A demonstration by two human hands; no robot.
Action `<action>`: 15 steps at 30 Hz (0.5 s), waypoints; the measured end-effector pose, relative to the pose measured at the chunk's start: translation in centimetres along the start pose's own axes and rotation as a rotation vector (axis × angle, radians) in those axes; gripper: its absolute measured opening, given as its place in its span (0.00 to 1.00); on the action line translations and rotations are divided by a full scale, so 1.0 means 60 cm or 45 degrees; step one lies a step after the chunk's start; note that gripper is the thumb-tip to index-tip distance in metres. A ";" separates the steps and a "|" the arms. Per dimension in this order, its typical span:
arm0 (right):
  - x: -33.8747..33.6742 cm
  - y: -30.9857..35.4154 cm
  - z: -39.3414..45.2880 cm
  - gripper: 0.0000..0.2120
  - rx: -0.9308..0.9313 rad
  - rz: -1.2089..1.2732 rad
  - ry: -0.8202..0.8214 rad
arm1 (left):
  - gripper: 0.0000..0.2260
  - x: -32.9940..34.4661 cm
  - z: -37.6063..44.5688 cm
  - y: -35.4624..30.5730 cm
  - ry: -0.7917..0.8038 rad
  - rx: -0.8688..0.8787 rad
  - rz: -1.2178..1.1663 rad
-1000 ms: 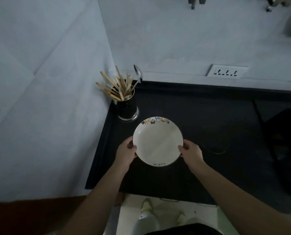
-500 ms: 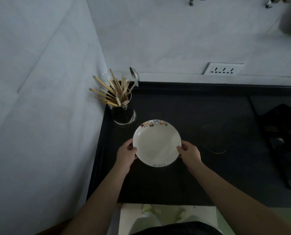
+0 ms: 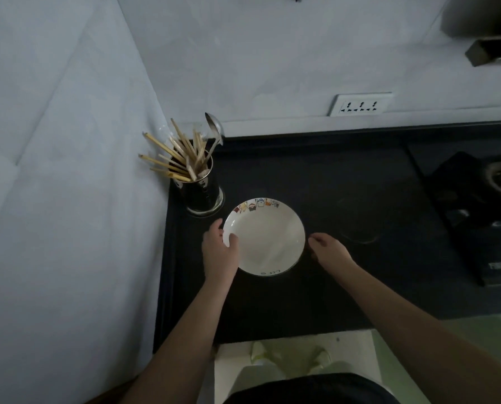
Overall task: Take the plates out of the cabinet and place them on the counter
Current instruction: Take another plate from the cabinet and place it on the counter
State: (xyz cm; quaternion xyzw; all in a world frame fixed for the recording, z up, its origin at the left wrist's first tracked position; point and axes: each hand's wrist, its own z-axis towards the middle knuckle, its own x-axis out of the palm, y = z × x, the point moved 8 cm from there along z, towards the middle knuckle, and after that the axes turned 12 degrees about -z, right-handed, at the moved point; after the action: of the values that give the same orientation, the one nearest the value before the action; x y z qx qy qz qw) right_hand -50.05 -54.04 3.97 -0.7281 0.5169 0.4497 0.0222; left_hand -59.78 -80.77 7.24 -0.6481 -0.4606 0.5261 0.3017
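Note:
A white plate (image 3: 268,237) with small coloured figures along its far rim lies on the black counter (image 3: 316,301), just right of the utensil holder. My left hand (image 3: 218,253) grips the plate's left edge, thumb over the rim. My right hand (image 3: 329,249) hovers beside the plate's right edge with a narrow gap to it, fingers loosely curled and holding nothing. No cabinet is in view.
A shiny metal holder (image 3: 202,193) full of chopsticks and a ladle stands in the counter's back left corner, close to the plate. A gas hob (image 3: 473,193) lies at the right. White walls rise at left and behind, with a socket strip (image 3: 360,104).
The plate has come down onto the counter. My right hand has let go of its right edge and drawn slightly away; my left hand keeps its grip.

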 end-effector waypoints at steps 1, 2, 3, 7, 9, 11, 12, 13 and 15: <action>-0.005 -0.010 -0.010 0.17 0.002 -0.018 0.015 | 0.23 0.001 -0.004 -0.015 -0.005 0.081 0.041; -0.010 -0.021 -0.020 0.17 0.007 -0.028 0.028 | 0.22 0.002 -0.008 -0.027 -0.008 0.155 0.087; -0.015 -0.034 -0.030 0.16 0.017 -0.033 0.032 | 0.21 0.006 -0.013 -0.037 0.008 0.208 0.119; -0.048 -0.099 -0.072 0.16 0.064 -0.008 -0.008 | 0.18 0.066 -0.050 -0.068 0.369 0.368 0.241; -0.066 -0.135 -0.097 0.16 0.076 0.027 -0.032 | 0.17 0.109 -0.095 -0.095 0.572 0.633 0.470; -0.083 -0.178 -0.128 0.16 0.077 0.057 -0.095 | 0.17 0.151 -0.153 -0.116 0.704 0.922 0.693; -0.091 -0.204 -0.146 0.16 0.083 0.074 -0.135 | 0.17 0.171 -0.183 -0.121 0.763 1.000 0.770; -0.099 -0.230 -0.168 0.15 0.095 0.092 -0.174 | 0.17 0.190 -0.214 -0.125 0.820 1.051 0.824; -0.112 -0.287 -0.215 0.15 0.126 0.106 -0.253 | 0.18 0.227 -0.276 -0.128 0.927 1.140 0.894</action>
State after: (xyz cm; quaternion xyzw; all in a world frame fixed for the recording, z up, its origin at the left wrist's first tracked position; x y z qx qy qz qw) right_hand -29.02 -47.55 8.77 -0.6559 0.5634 0.4941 0.0908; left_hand -45.75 -63.75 12.81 -0.7078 0.1709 0.4810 0.4882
